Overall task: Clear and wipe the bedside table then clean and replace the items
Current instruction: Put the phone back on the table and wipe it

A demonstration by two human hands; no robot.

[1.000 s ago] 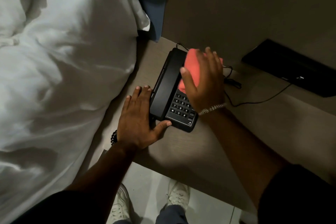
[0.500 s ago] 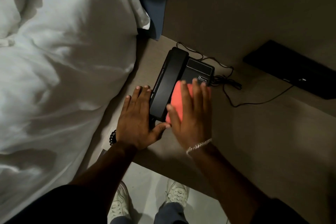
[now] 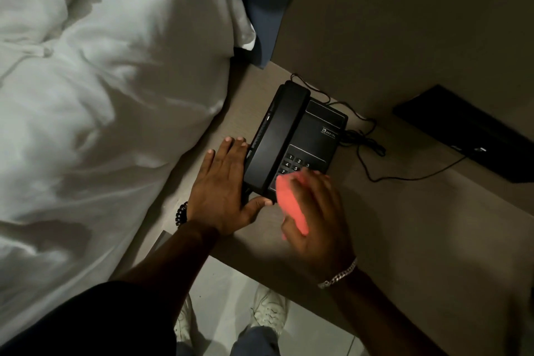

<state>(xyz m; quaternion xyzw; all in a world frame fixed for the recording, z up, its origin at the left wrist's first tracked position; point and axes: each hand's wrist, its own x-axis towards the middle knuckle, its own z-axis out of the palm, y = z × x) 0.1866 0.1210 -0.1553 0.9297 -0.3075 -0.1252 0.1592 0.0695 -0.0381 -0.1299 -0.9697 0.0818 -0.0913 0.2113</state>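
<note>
The right hand (image 3: pixel 316 221) is closed around a folded pink cloth (image 3: pixel 291 205), fingers curled over its top, and the cloth covers the near corner of the black telephone (image 3: pixel 300 141) and its lower keys (the hand is motion-blurred, so the exact contact is unclear). The left hand (image 3: pixel 224 191) lies flat and spread on the bedside table (image 3: pixel 404 225), fingers along the phone's handset side and the thumb touching its near edge. The phone sits near the wall, its cord (image 3: pixel 367 150) tangled just beside it.
</note>
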